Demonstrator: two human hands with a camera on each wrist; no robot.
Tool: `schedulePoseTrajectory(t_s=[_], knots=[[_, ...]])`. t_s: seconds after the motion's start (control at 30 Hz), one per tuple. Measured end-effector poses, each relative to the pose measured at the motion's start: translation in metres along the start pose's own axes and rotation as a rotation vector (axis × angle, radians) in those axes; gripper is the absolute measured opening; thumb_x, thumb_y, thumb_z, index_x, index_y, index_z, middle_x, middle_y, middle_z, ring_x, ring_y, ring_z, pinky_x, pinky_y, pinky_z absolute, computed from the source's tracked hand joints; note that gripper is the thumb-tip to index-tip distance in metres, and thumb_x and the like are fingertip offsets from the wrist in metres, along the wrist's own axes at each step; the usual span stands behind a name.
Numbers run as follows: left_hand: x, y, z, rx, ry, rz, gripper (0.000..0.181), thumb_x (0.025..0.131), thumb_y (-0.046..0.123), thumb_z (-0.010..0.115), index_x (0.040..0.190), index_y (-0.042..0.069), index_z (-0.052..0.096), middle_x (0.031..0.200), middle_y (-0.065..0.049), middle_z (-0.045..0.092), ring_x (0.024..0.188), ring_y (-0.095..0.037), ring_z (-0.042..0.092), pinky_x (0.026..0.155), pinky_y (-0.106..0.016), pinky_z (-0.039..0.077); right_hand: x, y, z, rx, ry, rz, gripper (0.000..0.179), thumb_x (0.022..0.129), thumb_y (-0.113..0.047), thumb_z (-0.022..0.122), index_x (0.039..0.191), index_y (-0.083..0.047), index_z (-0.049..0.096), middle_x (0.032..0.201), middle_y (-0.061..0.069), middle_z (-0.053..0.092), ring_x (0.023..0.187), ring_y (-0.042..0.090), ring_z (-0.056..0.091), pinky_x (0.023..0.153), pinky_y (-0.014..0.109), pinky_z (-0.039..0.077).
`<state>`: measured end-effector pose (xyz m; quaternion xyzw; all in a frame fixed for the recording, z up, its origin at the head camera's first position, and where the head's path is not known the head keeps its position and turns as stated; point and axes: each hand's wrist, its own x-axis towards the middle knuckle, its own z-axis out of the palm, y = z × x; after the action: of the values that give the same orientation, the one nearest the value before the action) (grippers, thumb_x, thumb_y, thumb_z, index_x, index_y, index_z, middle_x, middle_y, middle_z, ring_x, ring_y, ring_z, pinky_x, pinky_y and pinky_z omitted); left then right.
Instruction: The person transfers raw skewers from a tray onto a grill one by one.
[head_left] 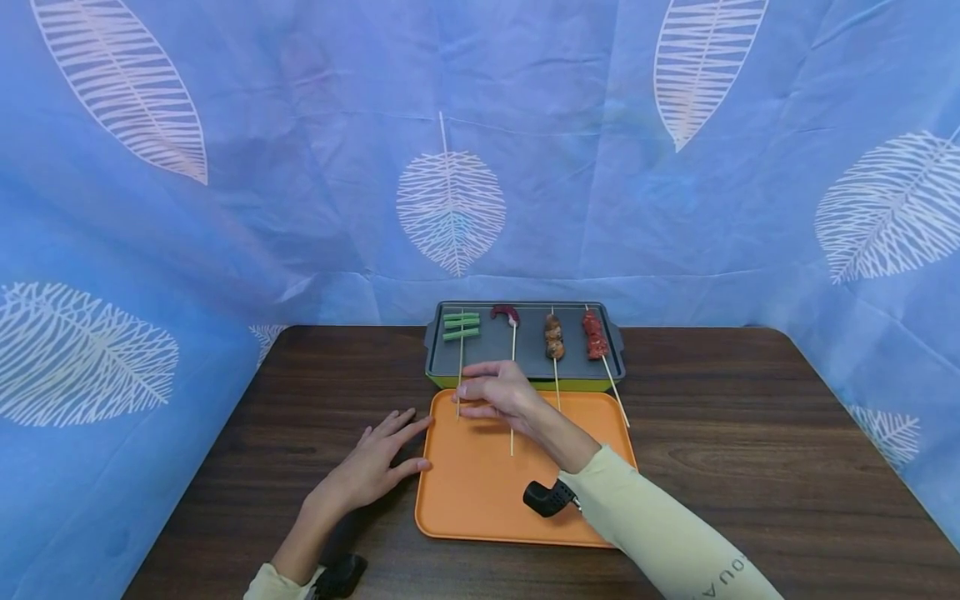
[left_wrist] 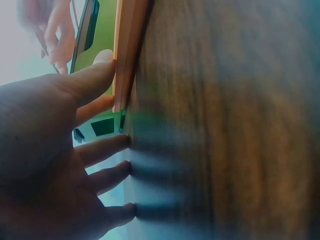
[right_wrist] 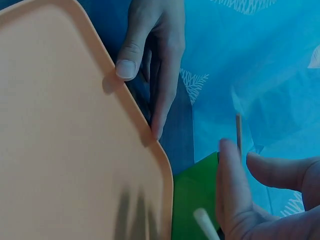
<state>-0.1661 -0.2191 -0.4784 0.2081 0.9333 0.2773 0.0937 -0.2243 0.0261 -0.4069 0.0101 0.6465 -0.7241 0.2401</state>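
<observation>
A skewer of green vegetable sticks (head_left: pixel 461 322) lies on the dark griddle (head_left: pixel 495 358), its wooden stick reaching over the orange tray (head_left: pixel 465 492). My right hand (head_left: pixel 498 396) is at the lower end of that stick. In the right wrist view the stick tip (right_wrist: pixel 238 127) stands between the thumb and index finger, with a gap beside the thumb. My left hand (head_left: pixel 375 462) spreads its fingers at the tray's left edge. Its thumb and index finger touch the tray rim (left_wrist: pixel 120 55), while the other fingertips rest on the table.
A tentacle skewer (head_left: pixel 507 314), a brown meat skewer (head_left: pixel 554 337) and a red meat skewer (head_left: pixel 596 335) also lie on the griddle, sticks pointing toward me. The griddle has a green base (head_left: pixel 573 385). Dark wooden table (head_left: pixel 735 433) surrounds the tray; a blue leaf-patterned cloth (head_left: pixel 547 208) hangs behind.
</observation>
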Motion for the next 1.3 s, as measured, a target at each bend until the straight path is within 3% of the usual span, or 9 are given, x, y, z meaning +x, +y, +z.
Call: schedulePoseTrajectory(t_s=[0.2, 0.53, 0.73, 0.9, 1.13, 1.3], knots=[[-0.003, -0.004, -0.001, 0.012, 0.009, -0.014, 0.068, 0.099, 0.05, 0.064, 0.157, 0.02, 0.046, 0.163, -0.018, 0.034, 0.152, -0.045, 0.022, 0.112, -0.078, 0.014, -0.001, 0.001, 0.007, -0.096, -0.036, -0.019, 0.046, 0.098, 0.007, 0.062, 0.142, 0.01, 0.052, 0.126, 0.026, 0.064, 0.117, 0.04, 0.066, 0.091, 0.045, 0.058], [-0.007, -0.01, -0.003, 0.007, 0.022, -0.026, 0.068, 0.098, 0.049, 0.065, 0.157, 0.02, 0.046, 0.163, -0.02, 0.035, 0.152, -0.046, 0.023, 0.111, -0.078, 0.013, -0.009, -0.004, 0.012, -0.225, -0.092, -0.142, 0.051, 0.098, 0.0, 0.064, 0.147, 0.005, 0.05, 0.131, 0.026, 0.059, 0.105, 0.028, 0.068, 0.095, 0.041, 0.057], [-0.009, -0.013, -0.006, 0.017, 0.025, -0.035, 0.067, 0.099, 0.049, 0.065, 0.156, 0.02, 0.047, 0.162, -0.02, 0.035, 0.151, -0.046, 0.023, 0.11, -0.079, 0.013, -0.019, -0.007, 0.009, -0.27, -0.166, -0.254, 0.05, 0.099, -0.008, 0.064, 0.147, -0.003, 0.053, 0.134, 0.024, 0.059, 0.114, 0.028, 0.066, 0.098, 0.041, 0.055], [-0.01, -0.014, -0.008, 0.019, 0.015, -0.045, 0.067, 0.099, 0.048, 0.065, 0.156, 0.019, 0.047, 0.162, -0.02, 0.035, 0.152, -0.046, 0.022, 0.11, -0.079, 0.014, -0.033, -0.008, 0.004, -0.349, -0.226, -0.39, 0.046, 0.103, -0.01, 0.06, 0.147, -0.002, 0.052, 0.134, 0.023, 0.059, 0.123, 0.035, 0.062, 0.1, 0.046, 0.053], [-0.013, -0.013, -0.014, 0.021, -0.025, -0.042, 0.07, 0.099, 0.048, 0.065, 0.158, 0.019, 0.044, 0.163, -0.021, 0.032, 0.152, -0.047, 0.021, 0.109, -0.08, 0.017, -0.055, -0.007, -0.01, -0.37, -0.184, -0.461, 0.043, 0.104, -0.013, 0.061, 0.146, -0.004, 0.053, 0.135, 0.02, 0.06, 0.124, 0.035, 0.062, 0.096, 0.04, 0.055], [-0.016, -0.01, -0.022, -0.006, -0.039, -0.038, 0.069, 0.099, 0.045, 0.066, 0.158, 0.016, 0.044, 0.163, -0.023, 0.032, 0.149, -0.048, 0.027, 0.108, -0.078, 0.023, -0.07, -0.008, -0.024, -0.371, -0.137, -0.486, 0.041, 0.104, -0.009, 0.061, 0.145, -0.006, 0.055, 0.133, 0.017, 0.061, 0.124, 0.034, 0.062, 0.095, 0.034, 0.055]])
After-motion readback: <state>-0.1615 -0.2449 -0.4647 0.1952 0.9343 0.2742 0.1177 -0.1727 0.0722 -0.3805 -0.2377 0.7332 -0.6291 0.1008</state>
